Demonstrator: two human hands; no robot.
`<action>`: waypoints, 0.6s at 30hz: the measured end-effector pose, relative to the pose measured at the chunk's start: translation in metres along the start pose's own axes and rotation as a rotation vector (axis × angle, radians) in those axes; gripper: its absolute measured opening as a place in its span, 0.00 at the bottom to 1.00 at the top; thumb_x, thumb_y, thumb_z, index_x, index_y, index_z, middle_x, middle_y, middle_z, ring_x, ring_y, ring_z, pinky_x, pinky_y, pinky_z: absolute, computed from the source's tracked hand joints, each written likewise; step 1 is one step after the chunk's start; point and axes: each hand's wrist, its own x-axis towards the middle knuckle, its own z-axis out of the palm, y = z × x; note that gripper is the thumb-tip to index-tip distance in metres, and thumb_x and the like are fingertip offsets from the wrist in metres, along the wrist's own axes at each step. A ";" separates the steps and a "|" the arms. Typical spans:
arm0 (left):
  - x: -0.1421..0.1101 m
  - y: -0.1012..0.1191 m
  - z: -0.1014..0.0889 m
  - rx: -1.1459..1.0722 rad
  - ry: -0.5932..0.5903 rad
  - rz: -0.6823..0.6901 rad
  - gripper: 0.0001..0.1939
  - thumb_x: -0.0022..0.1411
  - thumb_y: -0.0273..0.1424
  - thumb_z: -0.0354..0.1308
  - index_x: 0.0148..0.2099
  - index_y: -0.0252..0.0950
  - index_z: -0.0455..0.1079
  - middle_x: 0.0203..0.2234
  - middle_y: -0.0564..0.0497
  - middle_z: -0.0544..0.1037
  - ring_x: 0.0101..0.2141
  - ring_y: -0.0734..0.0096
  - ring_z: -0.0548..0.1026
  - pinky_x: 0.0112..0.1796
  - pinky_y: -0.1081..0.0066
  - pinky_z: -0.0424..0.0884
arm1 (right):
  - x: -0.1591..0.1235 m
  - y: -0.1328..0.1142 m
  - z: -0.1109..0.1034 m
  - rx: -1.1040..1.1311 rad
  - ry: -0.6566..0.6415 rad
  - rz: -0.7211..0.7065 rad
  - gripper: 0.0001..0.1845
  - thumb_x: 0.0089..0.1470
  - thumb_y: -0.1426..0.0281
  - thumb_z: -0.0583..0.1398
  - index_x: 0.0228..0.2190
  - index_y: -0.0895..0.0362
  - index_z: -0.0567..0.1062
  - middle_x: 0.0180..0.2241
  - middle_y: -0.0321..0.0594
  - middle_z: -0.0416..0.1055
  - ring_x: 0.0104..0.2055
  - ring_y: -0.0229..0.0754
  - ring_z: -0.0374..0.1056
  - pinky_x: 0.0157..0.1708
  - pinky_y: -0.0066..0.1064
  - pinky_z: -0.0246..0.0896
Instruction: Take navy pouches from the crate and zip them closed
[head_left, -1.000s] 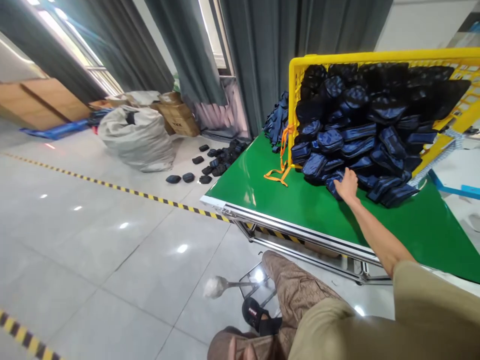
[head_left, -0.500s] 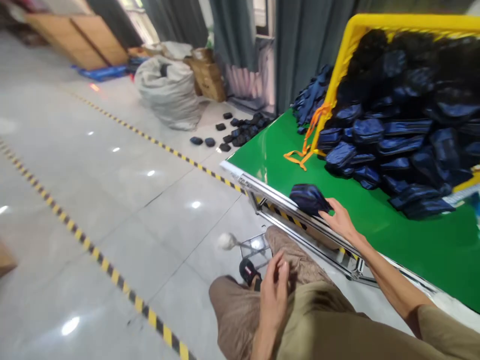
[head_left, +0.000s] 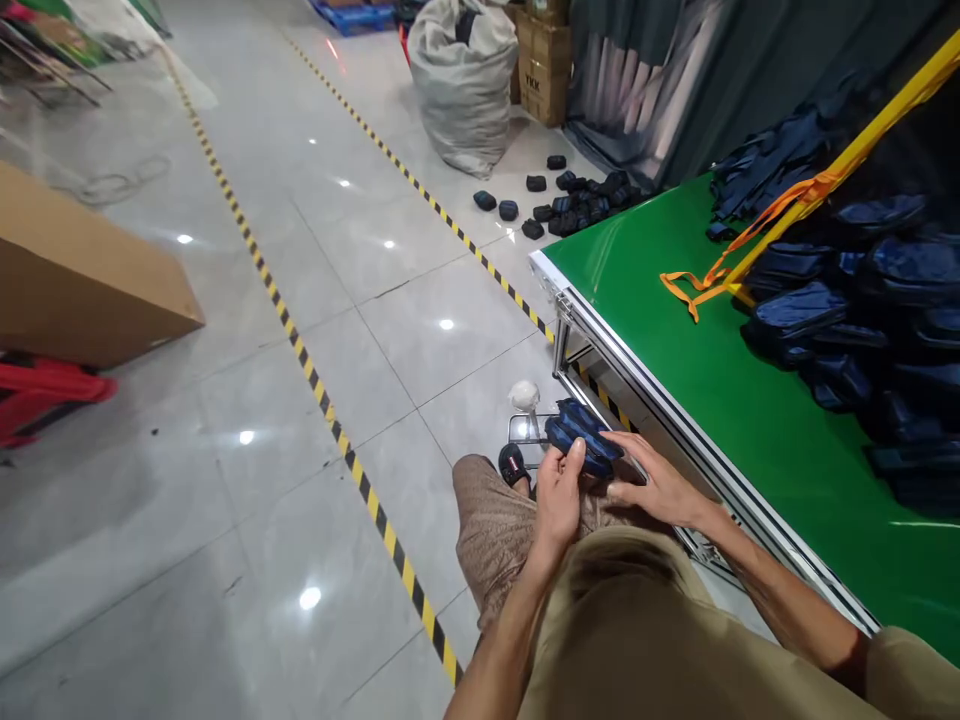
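A small dark blue zippered pouch [head_left: 579, 428] is held over my lap, just off the table's edge. My left hand [head_left: 559, 500] grips its near left side, with the thumb on top. At its right end, my right hand [head_left: 660, 485] has its fingers and thumb curled around the corner. The undersides of the pouch and some fingertips are hidden. Many similar blue pouches [head_left: 799, 310] are heaped in a yellow plastic basket [head_left: 862, 150], lying on its side on the green tabletop [head_left: 750, 420] to my right.
An orange strap [head_left: 694, 290] hangs from the basket rim. More pouches [head_left: 592, 200] lie on the floor by a stuffed white sack [head_left: 465, 90] and cardboard box [head_left: 544, 70]. Another large carton [head_left: 82, 270] stands at left. Yellow-black tape [head_left: 330, 420] marks the floor.
My right hand has brought the pouch from the table edge to above my lap. My left hand, holding nothing before, now grips it too. The view has turned left.
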 end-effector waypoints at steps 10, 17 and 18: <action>-0.013 -0.009 -0.003 0.376 -0.076 0.097 0.17 0.73 0.48 0.62 0.39 0.40 0.79 0.29 0.47 0.80 0.32 0.59 0.78 0.42 0.62 0.72 | 0.021 -0.031 0.022 -0.084 0.256 0.159 0.16 0.73 0.55 0.55 0.35 0.50 0.71 0.34 0.36 0.71 0.36 0.46 0.69 0.40 0.36 0.64; -0.028 -0.007 -0.018 0.666 -0.376 0.612 0.16 0.80 0.29 0.49 0.46 0.41 0.79 0.40 0.45 0.85 0.46 0.59 0.81 0.64 0.50 0.69 | 0.046 0.023 -0.027 -0.052 0.617 0.318 0.19 0.69 0.51 0.55 0.33 0.51 0.70 0.29 0.33 0.65 0.31 0.44 0.60 0.32 0.35 0.57; -0.027 -0.007 -0.018 0.669 -0.385 0.639 0.15 0.80 0.29 0.50 0.51 0.40 0.79 0.47 0.44 0.85 0.52 0.58 0.81 0.67 0.47 0.66 | 0.048 0.022 -0.031 -0.041 0.567 0.312 0.18 0.69 0.51 0.55 0.35 0.51 0.72 0.30 0.34 0.67 0.31 0.44 0.61 0.33 0.35 0.58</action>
